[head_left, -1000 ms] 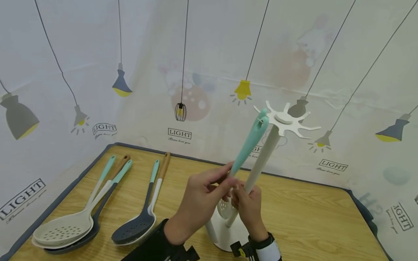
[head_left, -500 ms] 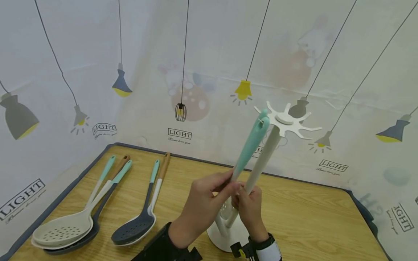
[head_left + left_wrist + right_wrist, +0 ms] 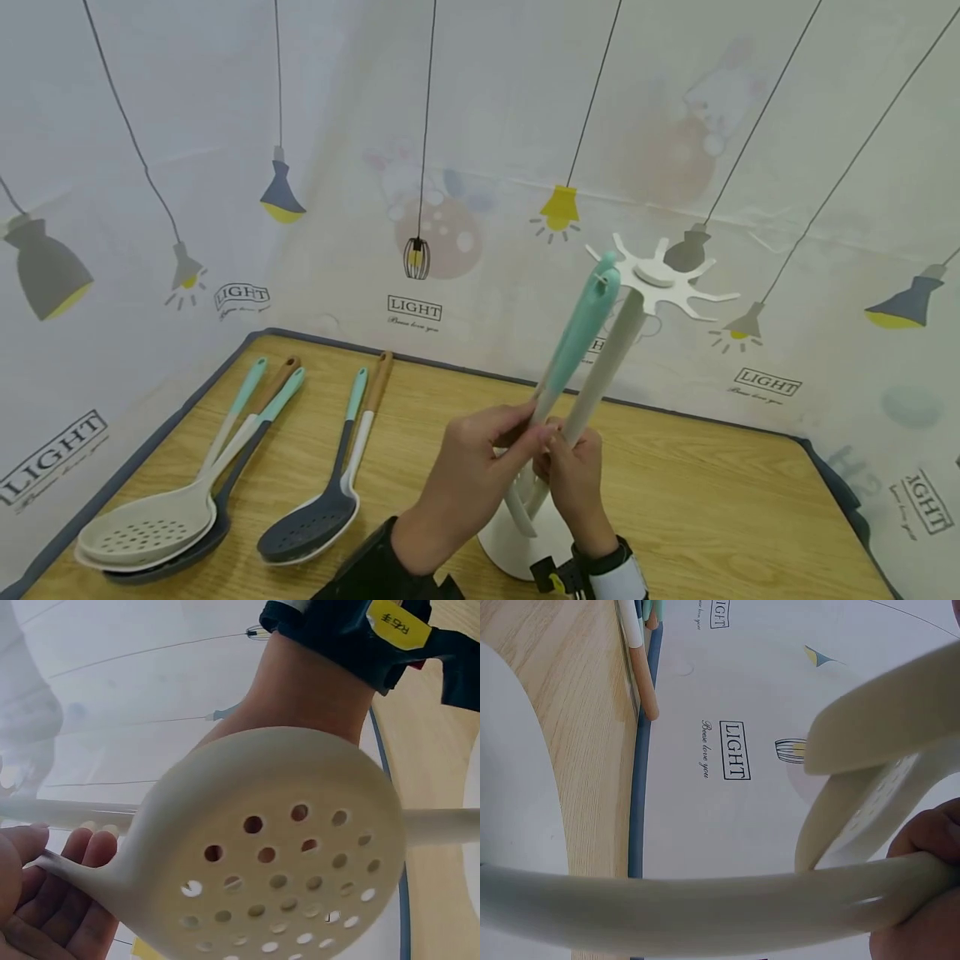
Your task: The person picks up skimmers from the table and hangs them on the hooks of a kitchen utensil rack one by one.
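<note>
My left hand [image 3: 480, 475] pinches the pale neck of a mint-handled skimmer [image 3: 581, 329]. Its cream perforated head [image 3: 277, 847] fills much of the left wrist view. The handle's top is at a hook of a white utensil stand [image 3: 656, 279], where a second mint tip overlaps it. In the right wrist view, a smooth cream utensil end [image 3: 885, 712] overlaps a perforated head [image 3: 877, 802], and I cannot tell how they connect. With curled fingers, my right hand [image 3: 576, 483] grips the stand's pole [image 3: 603, 371] above the round base [image 3: 498, 537].
On the wooden table [image 3: 712, 500], a pile of utensils with a cream skimmer [image 3: 150, 527] on top lies at the far left. Nearer the middle, a dark slotted spoon [image 3: 311, 525] rests on a white one. A printed cloth [image 3: 495, 150] hangs behind the table.
The skimmer's lower end has turned, from its holes showing to nearly edge-on in the head view. My left hand has shifted slightly right and down. My right hand stays on the pole.
</note>
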Tool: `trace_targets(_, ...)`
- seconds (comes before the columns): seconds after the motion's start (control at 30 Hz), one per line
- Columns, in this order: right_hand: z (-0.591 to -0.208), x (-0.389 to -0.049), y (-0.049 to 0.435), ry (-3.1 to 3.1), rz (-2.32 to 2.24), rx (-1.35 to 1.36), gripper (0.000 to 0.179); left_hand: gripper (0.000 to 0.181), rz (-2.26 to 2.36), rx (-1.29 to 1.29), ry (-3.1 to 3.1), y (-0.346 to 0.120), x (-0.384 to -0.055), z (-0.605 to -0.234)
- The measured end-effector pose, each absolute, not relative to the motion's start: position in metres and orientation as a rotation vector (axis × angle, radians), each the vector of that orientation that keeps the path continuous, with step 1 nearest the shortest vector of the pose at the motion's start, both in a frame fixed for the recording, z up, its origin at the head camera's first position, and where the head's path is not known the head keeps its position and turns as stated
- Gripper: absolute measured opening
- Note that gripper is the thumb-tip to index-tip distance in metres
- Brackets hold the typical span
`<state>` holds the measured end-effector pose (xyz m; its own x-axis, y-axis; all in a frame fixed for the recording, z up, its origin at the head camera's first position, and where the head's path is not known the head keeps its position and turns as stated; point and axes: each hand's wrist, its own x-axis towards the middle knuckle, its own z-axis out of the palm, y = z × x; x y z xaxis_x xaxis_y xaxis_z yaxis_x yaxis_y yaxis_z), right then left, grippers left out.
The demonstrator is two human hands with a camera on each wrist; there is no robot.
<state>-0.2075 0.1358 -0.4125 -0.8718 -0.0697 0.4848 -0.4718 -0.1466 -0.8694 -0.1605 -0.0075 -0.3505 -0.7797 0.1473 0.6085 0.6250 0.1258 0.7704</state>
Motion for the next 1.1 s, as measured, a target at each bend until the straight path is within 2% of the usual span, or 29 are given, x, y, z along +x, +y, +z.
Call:
trace_targets(0.43, -0.411, -0.207, 0.134, -1.855, 2.054, 0.603, 0.034, 0.046, -1.719, -0.647, -2.152, -0.01, -0.15, -0.358)
trace_targets(1.1, -0.411, -0.208, 0.135, -1.879, 2.054, 0.627, 0.039, 0.044, -1.64, -0.527, -2.379, -0.051, -0.142, -0.368)
